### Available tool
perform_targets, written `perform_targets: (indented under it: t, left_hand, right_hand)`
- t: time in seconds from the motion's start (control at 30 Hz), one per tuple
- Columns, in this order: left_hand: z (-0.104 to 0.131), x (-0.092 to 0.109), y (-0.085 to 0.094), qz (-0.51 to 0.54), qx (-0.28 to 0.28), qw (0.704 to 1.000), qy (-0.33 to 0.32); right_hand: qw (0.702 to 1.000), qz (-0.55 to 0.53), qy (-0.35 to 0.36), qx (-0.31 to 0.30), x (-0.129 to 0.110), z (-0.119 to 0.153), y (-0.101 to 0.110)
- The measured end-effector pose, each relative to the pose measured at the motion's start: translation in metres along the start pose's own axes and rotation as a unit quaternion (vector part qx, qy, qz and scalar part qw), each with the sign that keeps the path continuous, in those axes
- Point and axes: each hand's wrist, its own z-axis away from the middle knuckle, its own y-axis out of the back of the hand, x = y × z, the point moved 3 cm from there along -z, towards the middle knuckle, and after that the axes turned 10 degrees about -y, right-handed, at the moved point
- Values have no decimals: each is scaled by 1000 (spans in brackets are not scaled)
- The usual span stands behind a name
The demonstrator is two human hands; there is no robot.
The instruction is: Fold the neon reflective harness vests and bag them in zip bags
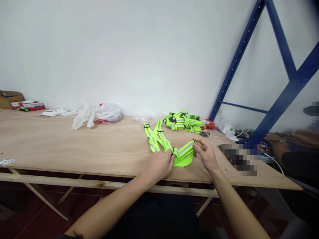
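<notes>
A neon-yellow reflective vest (155,135) made of elastic straps with grey stripes lies on the table in front of me. Its upper straps cross and carry black slider buckles. My left hand (160,165) is closed on the strap near a black buckle. My right hand (204,153) pinches the strap's other end at a second black buckle. Between the two hands the strap is stretched, with a loop of it hanging below onto the wood. Behind the vest sits a heap of similar reflective straps (183,121).
White plastic bags (109,112) and white papers (58,113) lie along the wall on the wooden table (74,146). A red-and-white box (28,105) is far left. A blue metal frame (281,89), white cables and another person's arm (281,146) are on the right.
</notes>
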Motion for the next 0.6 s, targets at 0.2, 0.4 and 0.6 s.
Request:
perform_targets:
  t: [0.2,0.4,0.6]
  left_hand:
    - [-7,10,0,-1,-22,1000,-9]
    - [-14,24,-3,-26,-62,998,-14]
    - [-13,28,-13,-66,-50,992,-90]
  right_hand:
    - [1000,18,-4,-15,7,9,21]
    - [994,39,25,-100,-22,10,-9]
    - [976,85,17,-198,-42,3,-50]
